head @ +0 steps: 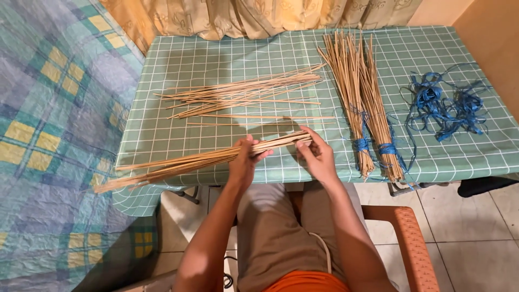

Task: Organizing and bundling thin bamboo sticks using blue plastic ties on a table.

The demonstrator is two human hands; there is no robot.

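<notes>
Bedspread (pixel 48 135) in a blue-and-yellow plaid sits far left, next to the table with a green checked cloth (pixel 162 135). Left hand (pixel 243 162) is wrapped around a bundle of thin sticks (pixel 178 164) that pokes out left past the table edge. Right hand (pixel 318 157) has its fingers curled on the bundle's right end. Loose sticks (pixel 243 94) lie just behind, then two bundles tied with blue string (pixel 367 108), and a tangle of blue string (pixel 446 105) off right.

Loose sticks (pixel 246 94) lie left of tied bundles (pixel 367 108); string tangle (pixel 446 105) lies right, all on the table (pixel 162 135).
</notes>
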